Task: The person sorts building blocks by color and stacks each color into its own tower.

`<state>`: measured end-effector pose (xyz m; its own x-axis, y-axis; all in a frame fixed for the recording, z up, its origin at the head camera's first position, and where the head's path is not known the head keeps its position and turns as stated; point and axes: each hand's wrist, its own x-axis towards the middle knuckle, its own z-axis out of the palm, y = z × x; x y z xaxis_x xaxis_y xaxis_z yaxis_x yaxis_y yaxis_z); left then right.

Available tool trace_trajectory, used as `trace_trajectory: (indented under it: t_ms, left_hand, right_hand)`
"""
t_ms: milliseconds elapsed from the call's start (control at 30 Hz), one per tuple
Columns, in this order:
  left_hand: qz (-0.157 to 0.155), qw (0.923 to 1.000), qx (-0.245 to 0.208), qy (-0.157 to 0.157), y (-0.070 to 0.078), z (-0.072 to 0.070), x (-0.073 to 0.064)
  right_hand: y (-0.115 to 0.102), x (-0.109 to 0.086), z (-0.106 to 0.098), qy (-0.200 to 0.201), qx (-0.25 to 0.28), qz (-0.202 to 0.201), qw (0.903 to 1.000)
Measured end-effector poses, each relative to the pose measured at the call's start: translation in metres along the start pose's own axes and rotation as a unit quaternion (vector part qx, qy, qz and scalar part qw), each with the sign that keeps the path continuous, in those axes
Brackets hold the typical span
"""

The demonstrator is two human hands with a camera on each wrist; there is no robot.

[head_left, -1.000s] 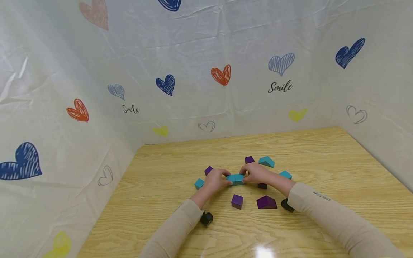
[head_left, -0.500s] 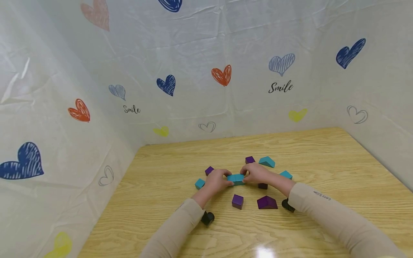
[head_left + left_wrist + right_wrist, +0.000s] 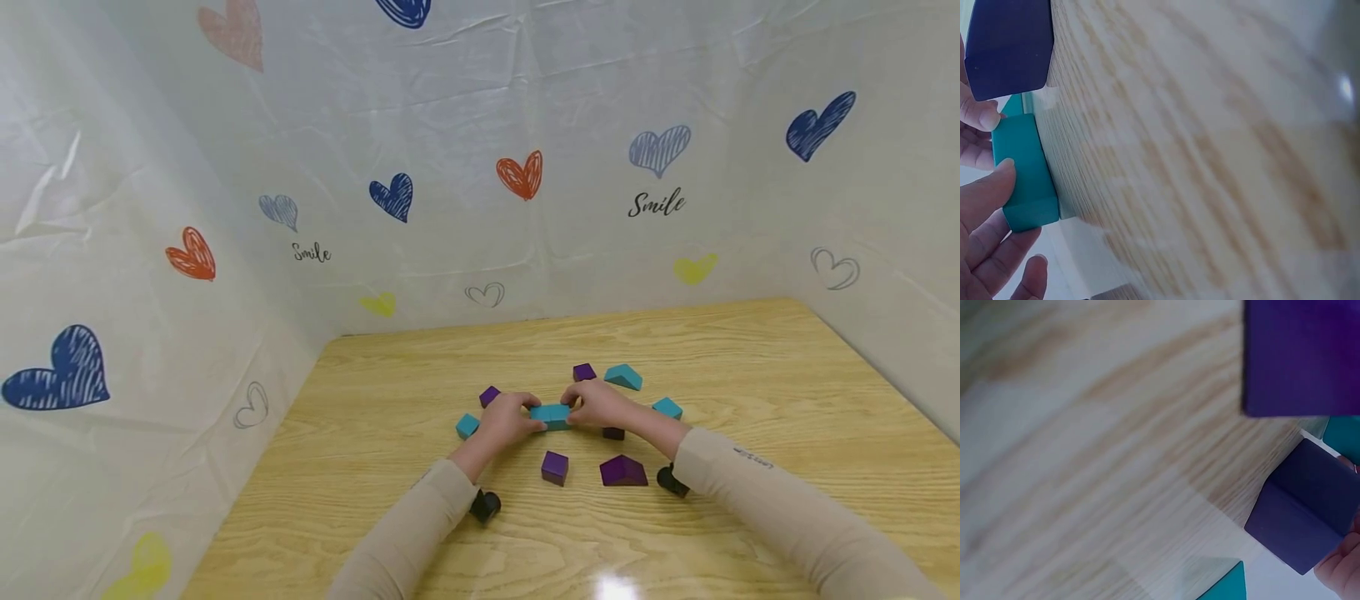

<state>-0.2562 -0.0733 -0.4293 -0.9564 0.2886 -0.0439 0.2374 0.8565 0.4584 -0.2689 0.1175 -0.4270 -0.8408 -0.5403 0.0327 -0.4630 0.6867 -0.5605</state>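
Two teal blocks (image 3: 550,417) sit end to end on the table between the hands. My left hand (image 3: 502,422) pinches the left end of this pair, thumb at the near side and fingers behind. At the right end, my right hand (image 3: 600,403) holds the pair the same way. In the left wrist view, left thumb and fingers are on a teal block (image 3: 1027,175), and the right hand's thumb touches its other end. The right wrist view shows only part of the right hand (image 3: 1344,565), mostly hidden behind a dark purple block (image 3: 1304,506).
A purple cube (image 3: 555,468) and a purple trapezoid-like block (image 3: 623,472) lie nearer. Around the hands are teal pieces (image 3: 467,427), (image 3: 623,377), (image 3: 667,408) and purple blocks (image 3: 490,396), (image 3: 584,372), (image 3: 613,433). Black wrist cameras (image 3: 486,506) hang under the sleeves. Heart-printed sheeting (image 3: 450,250) borders the table.
The head view has shifted slightly, so everything appears a little further right. Both hands keep their hold on the teal blocks, with no clear movement over the table.
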Motion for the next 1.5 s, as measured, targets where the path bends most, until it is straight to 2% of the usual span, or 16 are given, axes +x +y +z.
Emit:
trace_trajectory:
  t_ms: [400,500,600,667,800,867,967,1033,1267,1333,1500]
  left_hand:
    - [-0.011,0.9993,-0.035,-0.003,-0.003,0.002,0.001]
    - [-0.009,0.9987,-0.050,0.000,-0.004,-0.003,-0.003]
    - [-0.004,0.9981,-0.061,0.010,-0.006,-0.015,-0.009]
    - [0.009,0.9974,-0.065,0.029,-0.013,-0.024,-0.012]
    - [0.012,0.9925,-0.087,0.085,-0.034,-0.042,-0.020]
    - [0.002,0.9886,-0.105,0.107,-0.047,-0.050,-0.026]
    - [-0.020,0.9863,-0.116,0.116,-0.062,-0.057,-0.036]
    - [-0.027,0.9873,-0.113,0.108,-0.070,-0.059,-0.042]
    - [-0.078,0.9928,-0.084,0.037,-0.082,-0.050,-0.055]
    - [-0.083,0.9934,-0.074,0.029,-0.082,-0.047,-0.055]
    - [-0.087,0.9938,-0.060,0.033,-0.080,-0.044,-0.055]
  right_hand:
    - [0.002,0.001,0.002,-0.002,0.005,0.005,1.0000]
    - [0.003,0.001,0.003,-0.002,0.005,0.007,1.0000]
    - [0.003,0.001,0.003,0.000,0.009,0.006,0.9999]
    - [0.003,0.001,0.003,0.002,0.010,0.004,0.9999]
    - [0.002,0.001,0.003,0.003,0.013,0.003,0.9999]
    - [0.002,0.000,0.002,0.003,0.013,0.005,0.9999]
    - [0.002,-0.001,0.002,0.002,0.008,0.003,1.0000]
    - [0.002,-0.001,0.001,0.002,0.003,0.002,1.0000]
    - [0.002,-0.002,0.000,0.000,0.008,0.010,0.9999]
    - [0.003,-0.001,0.000,0.000,0.008,0.008,0.9999]
    - [0.002,0.000,0.000,0.000,0.009,0.010,0.9999]
